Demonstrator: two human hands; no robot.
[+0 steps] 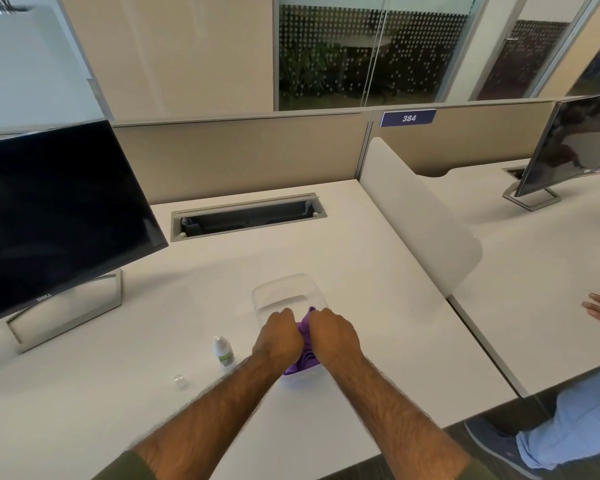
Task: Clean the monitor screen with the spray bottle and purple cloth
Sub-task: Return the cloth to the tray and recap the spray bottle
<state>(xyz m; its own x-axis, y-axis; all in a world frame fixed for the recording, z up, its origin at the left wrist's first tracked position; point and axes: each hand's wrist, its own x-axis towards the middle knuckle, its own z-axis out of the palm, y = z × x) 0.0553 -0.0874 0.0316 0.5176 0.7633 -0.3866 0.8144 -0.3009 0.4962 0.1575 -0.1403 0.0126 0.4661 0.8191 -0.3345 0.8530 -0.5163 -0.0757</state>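
Both fists curl tight around the purple cloth (305, 355), left hand (280, 336) and right hand (334, 336) gripping it between them over the clear plastic container (284, 292). The spray bottle (223, 351) stands at nine o'clock from them, the Dell monitor (59, 216) at ten o'clock.

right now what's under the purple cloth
A clear plastic container on the white desk; the left hand and right hand grip the purple cloth over it. Its near part is hidden.

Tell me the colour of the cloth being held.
Purple; the bunched fabric cloth shows best in the head view.
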